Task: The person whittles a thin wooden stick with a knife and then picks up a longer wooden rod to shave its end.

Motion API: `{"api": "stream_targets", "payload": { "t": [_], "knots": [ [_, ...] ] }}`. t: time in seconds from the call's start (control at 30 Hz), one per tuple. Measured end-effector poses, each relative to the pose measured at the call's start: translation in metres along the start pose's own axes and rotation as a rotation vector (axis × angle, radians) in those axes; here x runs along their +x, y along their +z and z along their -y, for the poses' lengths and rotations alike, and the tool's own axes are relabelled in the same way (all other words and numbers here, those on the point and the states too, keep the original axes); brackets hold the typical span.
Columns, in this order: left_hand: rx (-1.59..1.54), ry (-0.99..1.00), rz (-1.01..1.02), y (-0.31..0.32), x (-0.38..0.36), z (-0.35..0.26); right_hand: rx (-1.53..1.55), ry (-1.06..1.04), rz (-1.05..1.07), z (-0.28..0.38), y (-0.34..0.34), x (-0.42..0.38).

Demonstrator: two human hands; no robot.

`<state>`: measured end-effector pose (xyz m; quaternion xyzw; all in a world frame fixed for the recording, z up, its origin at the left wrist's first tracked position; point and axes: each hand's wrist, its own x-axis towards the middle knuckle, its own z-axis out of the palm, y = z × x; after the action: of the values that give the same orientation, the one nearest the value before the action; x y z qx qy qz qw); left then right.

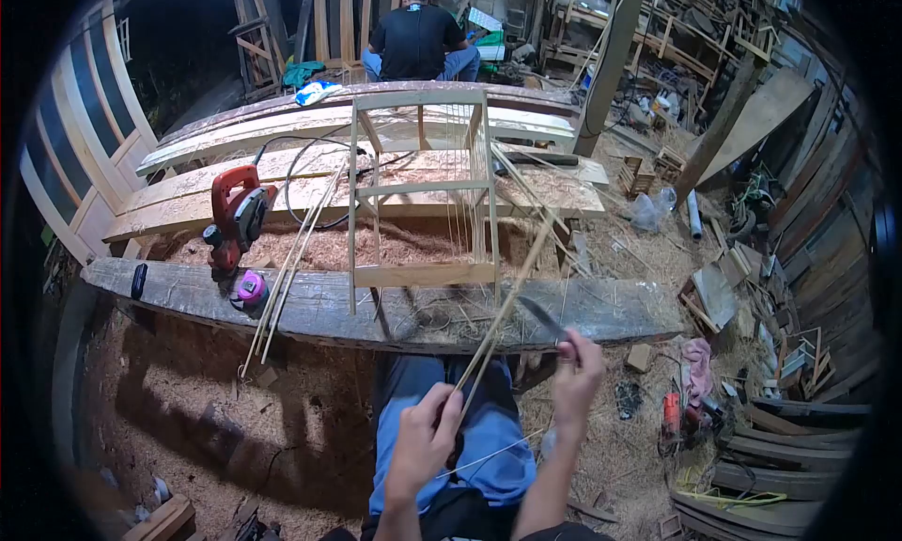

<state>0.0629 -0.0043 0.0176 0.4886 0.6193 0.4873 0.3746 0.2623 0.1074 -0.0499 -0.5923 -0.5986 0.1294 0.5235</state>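
My left hand [425, 439] is closed around the lower end of a long, thin wooden strip [508, 301], which slants up and to the right away from me. It looks split in two near my fingers. In my right hand [575, 383] is a knife [543, 316], its dark blade pointing up and left, close beside the strip. Both hands are above my lap, in front of a thick weathered plank [601, 315]. A small wooden frame [423, 276] with thin upright slats stands on the plank just beyond.
A red power planer [237, 217] and a pink-and-black tape measure [250, 289] sit at left, near several loose strips [296, 259]. Long boards [188, 198] lie behind. A person [414, 38] sits at the back. Shavings cover the floor; a red power tool [671, 412] lies right.
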Motion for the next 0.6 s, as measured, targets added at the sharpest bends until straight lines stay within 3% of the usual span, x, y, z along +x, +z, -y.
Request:
{"api": "stream_targets", "payload": {
  "t": [0.03, 0.2, 0.33, 0.6],
  "knots": [
    [-0.032, -0.036, -0.005, -0.006, -0.003, -0.005, -0.268, 0.023, 0.140, 0.006, -0.023, 0.013],
    [-0.227, -0.156, -0.031, -0.004, 0.009, 0.000, 0.023, -0.037, 0.037, 0.001, -0.019, -0.007],
    [-0.386, -0.161, 0.028, 0.007, 0.012, 0.011, -0.040, -0.149, 0.275, 0.030, -0.006, -0.012],
    [-0.462, -0.080, 0.020, 0.005, 0.013, 0.011, -0.048, -0.193, 0.236, 0.034, -0.006, -0.009]
  ]
}}
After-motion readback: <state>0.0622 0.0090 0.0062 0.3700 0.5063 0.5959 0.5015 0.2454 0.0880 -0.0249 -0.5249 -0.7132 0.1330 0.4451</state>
